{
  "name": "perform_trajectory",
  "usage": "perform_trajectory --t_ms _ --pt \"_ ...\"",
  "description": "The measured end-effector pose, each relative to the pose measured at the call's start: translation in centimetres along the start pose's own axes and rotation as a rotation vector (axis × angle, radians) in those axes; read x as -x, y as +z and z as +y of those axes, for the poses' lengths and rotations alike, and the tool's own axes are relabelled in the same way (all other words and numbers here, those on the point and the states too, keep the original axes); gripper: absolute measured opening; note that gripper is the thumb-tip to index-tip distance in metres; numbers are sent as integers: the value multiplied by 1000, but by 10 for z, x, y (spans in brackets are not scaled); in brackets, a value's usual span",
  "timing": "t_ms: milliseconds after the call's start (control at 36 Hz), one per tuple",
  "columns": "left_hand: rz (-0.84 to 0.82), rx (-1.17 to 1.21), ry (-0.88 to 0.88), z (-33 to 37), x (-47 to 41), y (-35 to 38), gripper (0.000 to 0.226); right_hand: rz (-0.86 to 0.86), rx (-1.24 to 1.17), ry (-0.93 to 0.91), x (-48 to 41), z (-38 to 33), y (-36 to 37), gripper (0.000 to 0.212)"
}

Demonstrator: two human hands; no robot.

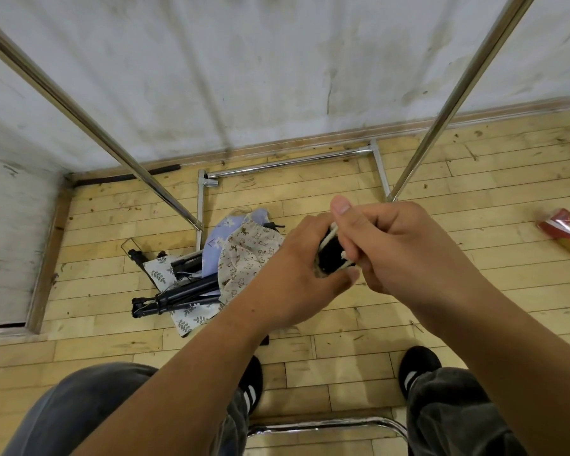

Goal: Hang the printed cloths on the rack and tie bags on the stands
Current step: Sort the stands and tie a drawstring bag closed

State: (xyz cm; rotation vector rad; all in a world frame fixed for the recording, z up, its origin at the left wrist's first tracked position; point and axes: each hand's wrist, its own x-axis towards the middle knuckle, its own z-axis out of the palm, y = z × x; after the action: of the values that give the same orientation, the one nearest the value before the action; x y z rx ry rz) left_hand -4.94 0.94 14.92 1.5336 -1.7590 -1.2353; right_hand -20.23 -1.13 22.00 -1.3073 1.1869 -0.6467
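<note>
left grip (297, 258) is curled round a small black object (331, 258), can't tell what it is. right grip (405, 255) pinches a cream cord (332, 232) wound over that object's top, thumb up. both grips touch, held mid-air at centre.

below: grey trousers & black shoes (252, 386) w/ white stripes on the wood floor (343, 366), w/ a chrome bar (326, 424) btwn the feet.

further out, a heap on the floor just left of the grips: bear-print cloth (247, 255) over a lilac star-print cloth (221, 238), plus black folded stands (181, 292) lying on a leaf-print cloth (191, 315).

beyond, the rack base (287, 162) sits by the wall (244, 60). left upright (89, 126) & right upright (458, 93) rise twd the camera. red/yellow packet (566, 232) on the floor far right.
</note>
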Motion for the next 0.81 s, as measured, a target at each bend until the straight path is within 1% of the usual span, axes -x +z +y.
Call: perform_trajectory --t_ms 111,194,306,361,417,472,528,583,639,722,806 --pt "9 -12 5 -2 -4 -1 37 -48 1 -1 3 -4 0 52" --pt "10 -30 25 -2 -5 -3 33 -111 38 -2 5 -8 -4 45" --pt "68 -64 127 3 -2 -4 15 -246 157 -12 6 -12 -11 34" --pt "88 -56 178 6 -1 -6 16 -284 179 14 5 -12 -12 32" --pt "84 -62 199 7 1 -6 23 -279 178 27 4 -10 -13 30" --pt "59 -70 146 5 1 -4 20 -262 210 11 3 -6 -13 29" --pt "40 -91 92 2 0 -2 23 -228 295 -35 1 -2 -12 30" --pt "28 -108 67 -2 -2 1 23 -202 350 -56 0 3 -8 31" --pt "12 -131 54 -5 -2 3 23 -177 349 -50 -1 8 -4 31" --pt "11 -135 50 -6 -2 3 19 -142 357 -56 -2 12 0 31" --pt "-8 -137 41 -3 -2 4 10 -124 314 -64 -1 10 2 31"
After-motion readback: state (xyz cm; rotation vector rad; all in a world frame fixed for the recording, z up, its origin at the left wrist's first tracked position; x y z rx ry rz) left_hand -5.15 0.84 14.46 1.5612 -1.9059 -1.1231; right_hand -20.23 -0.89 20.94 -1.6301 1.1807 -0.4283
